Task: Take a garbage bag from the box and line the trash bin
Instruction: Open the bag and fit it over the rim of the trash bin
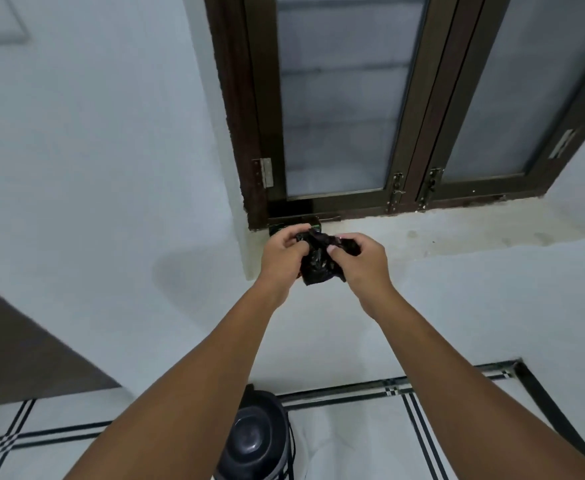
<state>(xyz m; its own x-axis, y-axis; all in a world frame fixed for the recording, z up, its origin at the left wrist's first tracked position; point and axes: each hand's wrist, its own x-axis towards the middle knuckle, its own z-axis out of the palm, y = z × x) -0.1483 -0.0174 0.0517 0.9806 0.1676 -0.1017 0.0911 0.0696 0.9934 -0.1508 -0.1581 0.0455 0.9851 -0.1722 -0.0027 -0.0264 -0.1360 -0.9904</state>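
Bin (254,441) sat low, under the sill (422,233). Above it, left hand (282,254) and right hand (360,258) pinched the crumpled bag (318,263); probably the box (284,226) behind, on the sill.

A room in a home, plain white walls (111,168), dark brown framed window (405,116) with frosted panes over a sill, white floor tiles (353,438) with black line borders, dark trash bin (256,441) below

White walls (93,168); dark-framed frosted window (336,116) above pale sill (457,233); white floor tiles (353,431), black stripes.
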